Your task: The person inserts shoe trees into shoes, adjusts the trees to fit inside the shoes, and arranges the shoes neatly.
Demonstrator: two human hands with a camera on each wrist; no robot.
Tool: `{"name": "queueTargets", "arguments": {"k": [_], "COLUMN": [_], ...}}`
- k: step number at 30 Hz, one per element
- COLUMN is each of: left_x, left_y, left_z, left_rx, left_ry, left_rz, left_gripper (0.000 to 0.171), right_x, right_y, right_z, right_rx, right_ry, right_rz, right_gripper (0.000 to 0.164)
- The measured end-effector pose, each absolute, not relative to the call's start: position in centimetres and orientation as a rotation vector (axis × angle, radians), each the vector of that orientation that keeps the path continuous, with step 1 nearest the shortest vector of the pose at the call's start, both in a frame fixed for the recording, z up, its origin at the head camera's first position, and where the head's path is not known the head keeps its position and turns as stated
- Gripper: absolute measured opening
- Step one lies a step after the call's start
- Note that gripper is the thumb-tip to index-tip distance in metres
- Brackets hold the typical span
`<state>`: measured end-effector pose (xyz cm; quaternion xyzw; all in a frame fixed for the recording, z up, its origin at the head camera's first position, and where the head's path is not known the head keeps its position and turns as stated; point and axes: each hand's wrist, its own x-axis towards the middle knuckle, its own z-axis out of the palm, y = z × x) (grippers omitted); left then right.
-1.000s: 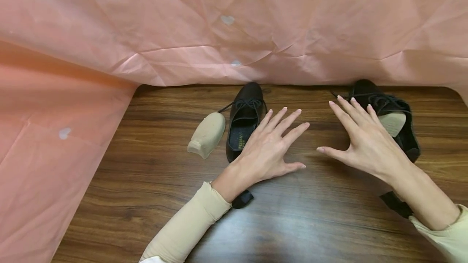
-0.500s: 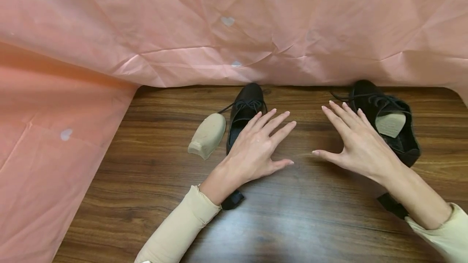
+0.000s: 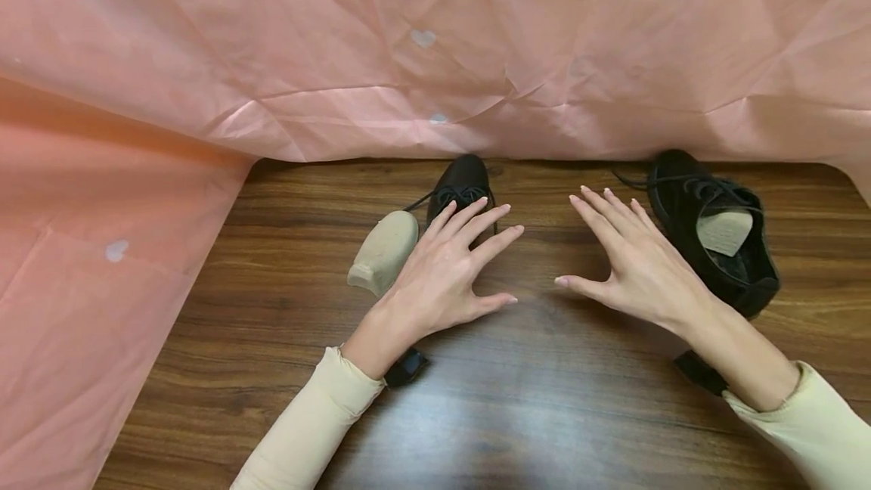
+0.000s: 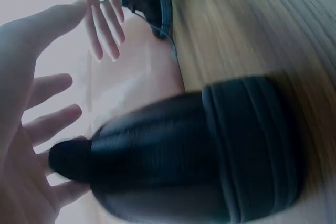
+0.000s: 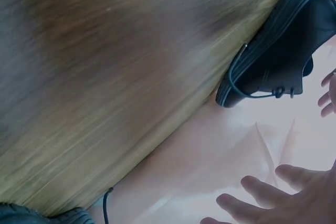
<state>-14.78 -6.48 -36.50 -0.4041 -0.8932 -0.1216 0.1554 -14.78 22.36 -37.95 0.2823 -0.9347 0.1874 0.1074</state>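
Note:
My left hand (image 3: 438, 278) hovers over the left black lace-up shoe (image 3: 463, 176), fingers spread and holding nothing. It hides the shoe's opening in the head view; the left wrist view shows the shoe heel (image 4: 157, 156) close below the palm. My right hand (image 3: 636, 271) hangs in the air with spread fingers, just left of the right black shoe (image 3: 680, 221). Inside that shoe sits a beige shoe insert (image 3: 725, 231). A matching beige insert (image 3: 384, 248) lies on the wood surface beside the left shoe, partly behind my left hand.
A pink cloth (image 3: 531, 59) with pale hearts hangs behind the shoes and along the left side. Both toes point to its lower edge. A loose lace (image 3: 629, 181) trails left from the right shoe across the brown wood-grain surface (image 3: 272, 308).
Both hands have drifted left, fingers still spread. The left hand now covers more of the left shoe, while the right shoe and its insert have come into fuller view. The shoes have stayed put.

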Motion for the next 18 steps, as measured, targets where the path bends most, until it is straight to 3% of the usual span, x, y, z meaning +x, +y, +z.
{"name": "queueTargets", "arguments": {"k": [18], "left_x": [-14.7], "left_y": [-9.9], "left_z": [-38.1], "left_rx": [-1.204], "left_ry": [-2.477], "left_rz": [-0.473], "left_gripper": [0.076], "right_x": [-15.8], "right_y": [19.0], "right_z": [-38.5], "right_rx": [0.916], "right_ry": [-2.789], "right_rz": [0.603], "right_gripper": [0.102]}}
